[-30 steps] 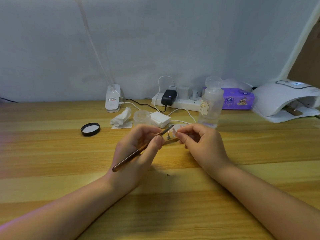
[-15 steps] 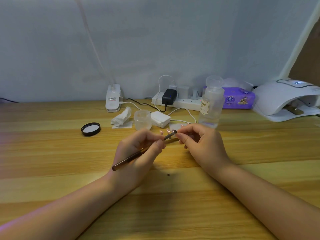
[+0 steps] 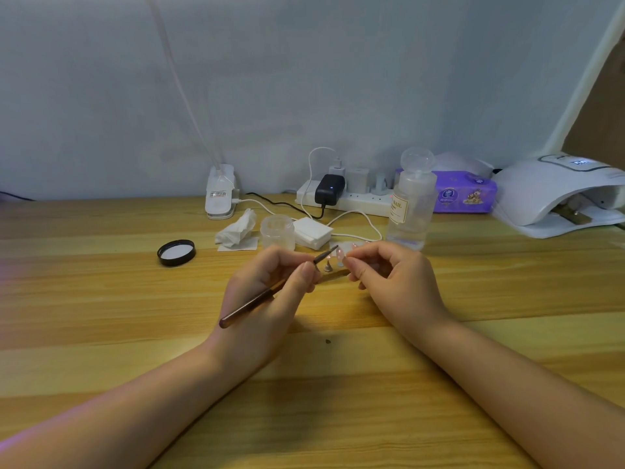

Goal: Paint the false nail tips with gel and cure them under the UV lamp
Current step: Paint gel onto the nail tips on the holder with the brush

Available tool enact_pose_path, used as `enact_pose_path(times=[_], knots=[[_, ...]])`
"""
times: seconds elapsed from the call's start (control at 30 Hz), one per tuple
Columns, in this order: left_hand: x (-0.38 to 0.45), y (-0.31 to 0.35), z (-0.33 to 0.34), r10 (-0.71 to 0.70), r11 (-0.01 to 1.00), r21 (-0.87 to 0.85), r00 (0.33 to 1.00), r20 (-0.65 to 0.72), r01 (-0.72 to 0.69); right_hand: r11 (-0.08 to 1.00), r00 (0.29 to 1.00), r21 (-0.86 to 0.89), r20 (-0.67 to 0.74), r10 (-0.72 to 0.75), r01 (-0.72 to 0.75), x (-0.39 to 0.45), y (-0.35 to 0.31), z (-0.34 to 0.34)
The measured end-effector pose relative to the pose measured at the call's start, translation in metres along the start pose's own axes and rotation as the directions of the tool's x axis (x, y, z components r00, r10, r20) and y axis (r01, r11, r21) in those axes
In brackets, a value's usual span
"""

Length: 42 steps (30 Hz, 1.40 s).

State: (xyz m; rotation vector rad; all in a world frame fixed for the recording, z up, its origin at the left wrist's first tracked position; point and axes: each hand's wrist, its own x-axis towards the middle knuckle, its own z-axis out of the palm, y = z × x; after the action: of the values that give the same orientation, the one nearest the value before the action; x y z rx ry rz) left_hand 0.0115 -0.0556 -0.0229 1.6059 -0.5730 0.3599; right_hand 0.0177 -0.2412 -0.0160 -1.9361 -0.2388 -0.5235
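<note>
My left hand (image 3: 270, 292) grips a thin brown gel brush (image 3: 270, 292) like a pen, its dark tip pointing up and right. The tip sits right beside a pale pink false nail tip (image 3: 339, 254) on a small stand, which my right hand (image 3: 389, 282) pinches between thumb and forefinger. A wooden holder strip (image 3: 333, 276) lies under both hands. A few more pink tips (image 3: 355, 246) rest on the table just behind. The white UV lamp (image 3: 554, 191) stands at the far right, with its opening facing the table.
An open clear gel jar (image 3: 277, 230), its black lid (image 3: 176, 252), a crumpled tissue (image 3: 236, 230), white pads (image 3: 311, 232), a clear liquid bottle (image 3: 411, 204), a power strip (image 3: 345, 198), a white clip lamp base (image 3: 219, 194) and a purple wipes pack (image 3: 463, 194) crowd the wooden table's (image 3: 101, 299) back.
The brush tip has shifted slightly over the nail tip, dipping towards it and lifting again. Both hands stay in the same place.
</note>
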Motion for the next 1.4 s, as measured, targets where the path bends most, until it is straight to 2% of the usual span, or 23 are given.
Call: enact_pose_path(times=[0.17,0.6,1.03,1.13,1.4], knots=[[-0.0023,0.002,-0.0004,0.01,0.999,-0.037,0.998,0.054,-0.008,0.999,0.999,0.014,-0.002,0.035,-0.035,0.0008,0.0,-0.0002],[0.001,-0.0001,-0.0022,0.023,1.0,-0.002,1.0,-0.019,-0.023,0.993,0.995,0.109,0.091,0.041,-0.05,0.0002,-0.0035,-0.0011],[-0.0016,0.0029,0.001,-0.022,0.996,-0.08,0.999,0.046,0.026,0.992,0.999,0.121,0.039,0.037,-0.041,0.0013,-0.001,-0.0004],[-0.0027,0.0041,-0.0006,0.005,0.996,-0.093,0.997,0.072,0.002,0.994,0.999,0.105,0.04,0.022,-0.027,0.0016,-0.0006,-0.0007],[0.001,0.0013,-0.0017,0.013,1.0,0.005,1.0,0.009,-0.013,0.989,0.996,0.143,0.081,0.03,-0.042,0.0009,-0.0013,-0.0013]])
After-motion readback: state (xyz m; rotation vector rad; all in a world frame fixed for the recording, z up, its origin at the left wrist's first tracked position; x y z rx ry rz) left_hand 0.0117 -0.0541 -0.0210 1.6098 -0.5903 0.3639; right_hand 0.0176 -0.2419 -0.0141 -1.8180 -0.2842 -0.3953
